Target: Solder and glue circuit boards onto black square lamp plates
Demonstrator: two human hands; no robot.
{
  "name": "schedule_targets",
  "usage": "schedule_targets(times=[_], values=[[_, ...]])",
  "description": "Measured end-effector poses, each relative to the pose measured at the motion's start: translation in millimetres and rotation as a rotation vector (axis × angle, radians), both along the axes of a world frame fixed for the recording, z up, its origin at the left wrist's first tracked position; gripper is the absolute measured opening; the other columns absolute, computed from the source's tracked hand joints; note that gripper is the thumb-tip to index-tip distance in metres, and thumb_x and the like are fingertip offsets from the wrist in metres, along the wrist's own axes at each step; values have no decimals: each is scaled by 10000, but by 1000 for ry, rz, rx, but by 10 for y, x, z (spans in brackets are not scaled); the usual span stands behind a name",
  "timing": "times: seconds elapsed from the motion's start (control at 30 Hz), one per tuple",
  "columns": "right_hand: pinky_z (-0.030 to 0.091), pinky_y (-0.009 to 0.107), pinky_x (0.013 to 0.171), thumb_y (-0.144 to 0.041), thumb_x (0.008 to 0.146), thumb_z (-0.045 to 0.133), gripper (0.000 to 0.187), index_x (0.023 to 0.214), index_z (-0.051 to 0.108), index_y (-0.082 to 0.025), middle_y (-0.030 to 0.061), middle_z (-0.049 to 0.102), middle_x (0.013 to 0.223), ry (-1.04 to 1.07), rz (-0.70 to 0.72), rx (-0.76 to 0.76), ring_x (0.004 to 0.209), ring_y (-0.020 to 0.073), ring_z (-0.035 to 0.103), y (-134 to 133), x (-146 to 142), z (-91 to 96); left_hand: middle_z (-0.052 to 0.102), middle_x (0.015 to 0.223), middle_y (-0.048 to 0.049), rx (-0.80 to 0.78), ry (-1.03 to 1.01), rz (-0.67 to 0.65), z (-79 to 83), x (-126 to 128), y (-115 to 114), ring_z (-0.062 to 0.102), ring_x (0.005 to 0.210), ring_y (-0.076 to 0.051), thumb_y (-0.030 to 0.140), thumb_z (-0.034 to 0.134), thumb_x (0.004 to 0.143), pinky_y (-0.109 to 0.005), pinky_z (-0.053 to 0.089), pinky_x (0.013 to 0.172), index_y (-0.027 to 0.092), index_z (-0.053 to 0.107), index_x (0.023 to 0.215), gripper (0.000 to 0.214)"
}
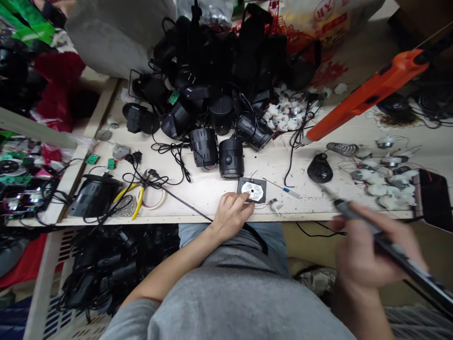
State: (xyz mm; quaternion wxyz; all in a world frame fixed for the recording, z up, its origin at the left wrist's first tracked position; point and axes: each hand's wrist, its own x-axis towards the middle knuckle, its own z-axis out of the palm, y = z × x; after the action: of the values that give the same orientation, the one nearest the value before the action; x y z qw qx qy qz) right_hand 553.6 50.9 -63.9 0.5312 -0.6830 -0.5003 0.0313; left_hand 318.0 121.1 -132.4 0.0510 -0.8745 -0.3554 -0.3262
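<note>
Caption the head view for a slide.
Left hand on a white plate, right hand holding a pen-shaped tool, at a bench crowded with black housings.

A tangled heap of black housings [226, 66] and cables crowds the back of the desk [191, 191], with a pile of small white parts [288, 113] to its right. Behind stand a grey bag [113, 38] and a clear plastic bag [325, 23] printed in red. An orange tool [368, 97] slants down over the right side; further right, wired motors [392, 184] lie near a dark, flat slab [437, 198]. On the left, yellow-handled pliers [139, 203] rest between a black cylinder [95, 196] and a pale ring [163, 198]. Below, a slatted crate [53, 311] holds more black parts [116, 264].
</note>
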Motion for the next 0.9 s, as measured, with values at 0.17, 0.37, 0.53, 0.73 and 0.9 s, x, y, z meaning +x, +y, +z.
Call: schedule_targets(times=[0.17,0.37,0.53,0.73,0.9], values=[[592,300,623,-192,891,665,185,1041,736,-276,5,772,819,-109,371,-97,659,168,723,-167,-312,9,621,1102,-104,-113,-85,-4,-30,-11,9,531,974,-216,131,528,965,-340,489,841,199,715,960,199],[611,255,600,-214,936,622,118,998,722,-224,14,774,780,-165,425,-111,599,145,721,-35,-411,-18,594,1122,-100,-168,-119,-34,-8,-18,27,517,986,-207,92,507,954,-324,505,829,183,713,956,225],[590,213,601,-159,919,641,124,1008,710,-210,9,768,781,-199,434,-36,601,119,713,28,-481,-44,582,1125,-108,-160,-142,-40,-4,-11,27,513,995,-208,76,496,950,-322,517,832,169,698,953,221],[586,226,599,-167,931,630,117,1015,703,-205,14,765,775,-221,445,-38,612,124,712,52,-484,-87,575,1125,-113,-173,-142,-47,-7,-11,27,508,996,-212,64,505,937,-327,513,840,162,691,952,211],[576,215,599,-165,931,634,113,1016,704,-193,17,759,762,-215,445,-32,608,117,708,54,-477,-102,581,1143,-107,-214,-112,-41,-25,-19,18,505,1017,-213,69,509,938,-329,511,868,172,695,957,214]])
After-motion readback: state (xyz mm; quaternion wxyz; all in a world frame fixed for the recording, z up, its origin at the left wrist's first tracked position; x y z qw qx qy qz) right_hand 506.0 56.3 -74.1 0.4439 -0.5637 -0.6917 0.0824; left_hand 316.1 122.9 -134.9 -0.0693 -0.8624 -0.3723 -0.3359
